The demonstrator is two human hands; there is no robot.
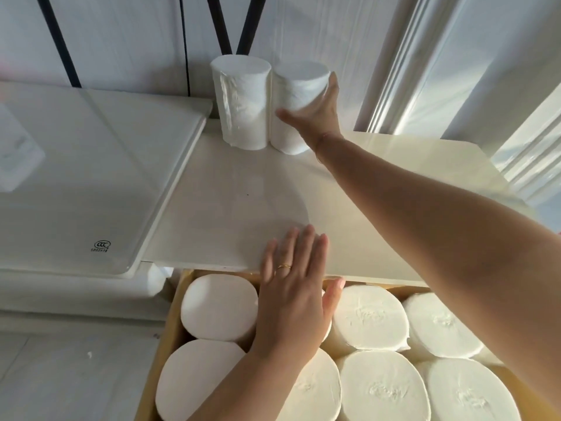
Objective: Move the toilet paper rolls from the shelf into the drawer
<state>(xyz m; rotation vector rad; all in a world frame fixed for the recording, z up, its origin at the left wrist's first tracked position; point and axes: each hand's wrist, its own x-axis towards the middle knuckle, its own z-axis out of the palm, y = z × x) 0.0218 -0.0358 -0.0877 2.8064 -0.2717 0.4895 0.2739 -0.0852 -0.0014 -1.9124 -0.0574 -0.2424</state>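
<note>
There, the right hand (321, 112) clamps its grip round the right roll (296, 89) of 2; left hand (293, 290) flat, unclenched.

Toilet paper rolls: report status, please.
Right grip round right roll. Left grip open, flat over shelf edge. Left roll touching it, both upright. Drawer packed with rolls.

1 head camera looks forward-down, close over shelf (230, 192).
</note>
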